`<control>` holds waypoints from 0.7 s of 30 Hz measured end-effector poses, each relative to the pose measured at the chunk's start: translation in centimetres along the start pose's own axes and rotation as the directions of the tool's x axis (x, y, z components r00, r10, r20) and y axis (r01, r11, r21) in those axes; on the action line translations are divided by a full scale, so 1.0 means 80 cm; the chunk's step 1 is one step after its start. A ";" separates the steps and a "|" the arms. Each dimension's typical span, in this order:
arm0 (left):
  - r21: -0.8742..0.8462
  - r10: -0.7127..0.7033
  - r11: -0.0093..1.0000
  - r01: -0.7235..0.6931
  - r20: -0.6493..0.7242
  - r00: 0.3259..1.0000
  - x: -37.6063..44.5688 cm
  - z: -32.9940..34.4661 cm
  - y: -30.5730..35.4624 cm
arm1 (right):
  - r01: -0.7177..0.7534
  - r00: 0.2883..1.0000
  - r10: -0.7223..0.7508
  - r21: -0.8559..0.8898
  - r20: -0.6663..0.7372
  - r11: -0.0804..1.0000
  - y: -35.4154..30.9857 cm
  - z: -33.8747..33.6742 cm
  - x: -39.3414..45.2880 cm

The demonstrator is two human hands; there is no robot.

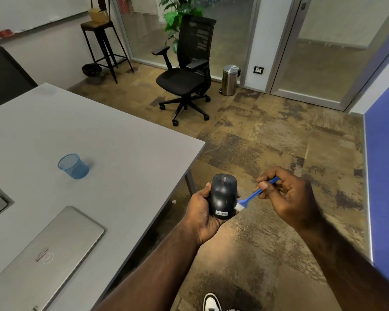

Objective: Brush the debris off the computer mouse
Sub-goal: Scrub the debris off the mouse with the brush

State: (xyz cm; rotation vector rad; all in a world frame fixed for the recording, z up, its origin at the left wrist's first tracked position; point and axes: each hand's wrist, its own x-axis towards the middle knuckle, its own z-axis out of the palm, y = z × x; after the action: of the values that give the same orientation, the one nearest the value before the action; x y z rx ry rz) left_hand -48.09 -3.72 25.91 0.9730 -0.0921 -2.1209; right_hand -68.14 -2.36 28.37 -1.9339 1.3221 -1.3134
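Note:
A black computer mouse (223,195) with a Lenovo label rests in my left hand (200,212), held over the floor just past the table's right edge. My right hand (288,194) pinches the handle of a small blue brush (254,195) between thumb and fingers. The brush's white bristles touch the mouse's lower right side, near the label. The mouse's top with its scroll wheel faces up toward me.
A grey table (126,140) at left carries a blue mesh cup (73,166) and a closed silver laptop (43,257). A black office chair (186,70), a steel bin (230,80) and a tall stool (103,43) stand farther off. A blue panel (386,176) is at right.

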 end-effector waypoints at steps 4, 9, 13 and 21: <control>-0.012 -0.002 1.000 0.002 -0.001 1.000 0.003 0.000 -0.005 | 0.022 1.000 -0.022 -0.008 -0.008 1.000 -0.004 0.009 -0.001; 0.006 -0.009 1.000 0.009 0.006 1.000 0.002 0.001 -0.007 | 0.027 0.998 -0.031 -0.055 -0.061 0.998 -0.015 0.009 0.004; 0.066 0.033 0.997 -0.031 -0.019 0.999 0.002 0.004 -0.009 | 0.110 0.986 -0.098 -0.086 0.138 0.990 -0.026 0.018 -0.005; 0.114 0.033 0.993 -0.030 -0.032 0.999 -0.003 0.008 -0.013 | 0.173 0.981 -0.145 -0.233 0.130 0.957 -0.038 0.015 0.000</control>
State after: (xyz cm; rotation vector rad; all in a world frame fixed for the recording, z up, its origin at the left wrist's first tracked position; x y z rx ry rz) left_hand -49.07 -2.98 26.13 1.0669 -0.2121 -2.0879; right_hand -65.72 -1.22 30.20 -2.2880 1.3481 -1.1386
